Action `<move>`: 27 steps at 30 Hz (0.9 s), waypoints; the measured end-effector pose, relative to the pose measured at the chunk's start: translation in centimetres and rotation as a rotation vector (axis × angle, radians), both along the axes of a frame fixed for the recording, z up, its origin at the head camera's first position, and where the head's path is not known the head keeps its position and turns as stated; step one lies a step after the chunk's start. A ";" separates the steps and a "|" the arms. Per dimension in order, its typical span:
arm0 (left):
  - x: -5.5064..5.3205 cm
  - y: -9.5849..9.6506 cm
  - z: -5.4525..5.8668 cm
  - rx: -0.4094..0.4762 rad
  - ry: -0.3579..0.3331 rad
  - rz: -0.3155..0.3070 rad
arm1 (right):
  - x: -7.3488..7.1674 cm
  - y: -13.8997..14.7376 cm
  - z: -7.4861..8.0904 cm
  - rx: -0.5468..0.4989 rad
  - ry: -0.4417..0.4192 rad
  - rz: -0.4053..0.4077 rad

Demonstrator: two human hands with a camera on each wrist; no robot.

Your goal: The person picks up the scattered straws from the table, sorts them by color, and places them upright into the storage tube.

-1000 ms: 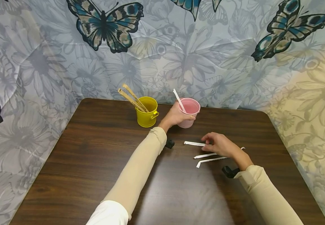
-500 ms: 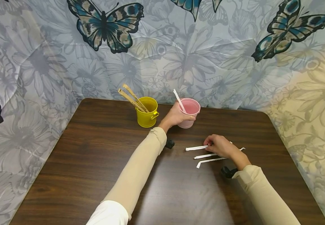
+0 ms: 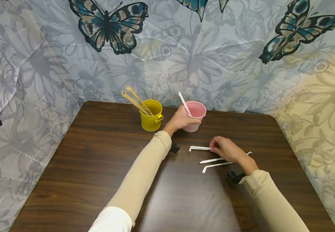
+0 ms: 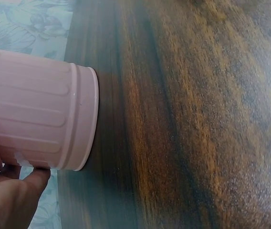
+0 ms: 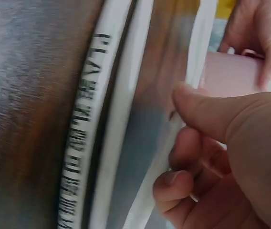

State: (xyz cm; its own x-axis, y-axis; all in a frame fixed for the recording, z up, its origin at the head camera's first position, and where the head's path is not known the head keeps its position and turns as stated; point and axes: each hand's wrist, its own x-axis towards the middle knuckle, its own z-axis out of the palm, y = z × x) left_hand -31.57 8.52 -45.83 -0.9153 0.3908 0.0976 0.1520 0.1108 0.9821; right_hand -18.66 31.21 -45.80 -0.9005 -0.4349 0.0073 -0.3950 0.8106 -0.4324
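My left hand (image 3: pixel 182 120) grips a small pink bucket (image 3: pixel 195 126) from its left side, with the thumb across the front. One white paper-wrapped straw (image 3: pixel 184 103) leans inside this bucket. In the left wrist view the pink bucket (image 4: pixel 35 109) shows its ribbed wall close over the table. My right hand (image 3: pixel 227 149) pinches another white wrapped straw (image 3: pixel 200 148) between thumb and fingertips; the right wrist view shows this straw (image 5: pixel 201 45) passing under the thumb. Two more wrapped straws, an upper one (image 3: pixel 211 160) and a lower one (image 3: pixel 217 165), lie below the hand, partly hidden by it.
Left of the pink bucket stands a yellow bucket (image 3: pixel 150 124) with a few tan wrapped sticks (image 3: pixel 134 102) leaning out. The brown wooden table (image 3: pixel 97 167) ends at a butterfly-print cloth (image 3: pixel 161 64) behind.
My right fingers have closed on the straw; its left end dipped toward the other straws, then moved back up and slightly left. My left hand and the pink bucket have stayed put.
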 end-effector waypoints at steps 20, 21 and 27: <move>-0.1 0.0 0.0 0.017 0.036 -0.031 | -1.5 -0.6 7.0 -0.196 0.156 -0.085; -0.1 0.0 0.0 0.012 0.033 -0.028 | -1.6 -0.7 7.6 -0.198 0.155 -0.093; 0.0 0.0 0.1 0.005 0.025 -0.012 | -2.9 -2.1 10.5 -0.230 0.176 -0.130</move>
State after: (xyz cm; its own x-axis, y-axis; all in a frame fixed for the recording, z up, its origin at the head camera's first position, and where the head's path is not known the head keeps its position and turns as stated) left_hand -31.54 8.48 -45.75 -0.9079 0.4009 0.1224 0.1779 0.1041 0.9785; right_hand -21.61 29.14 -35.25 -0.9246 -0.2850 0.2528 -0.3795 0.7481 -0.5444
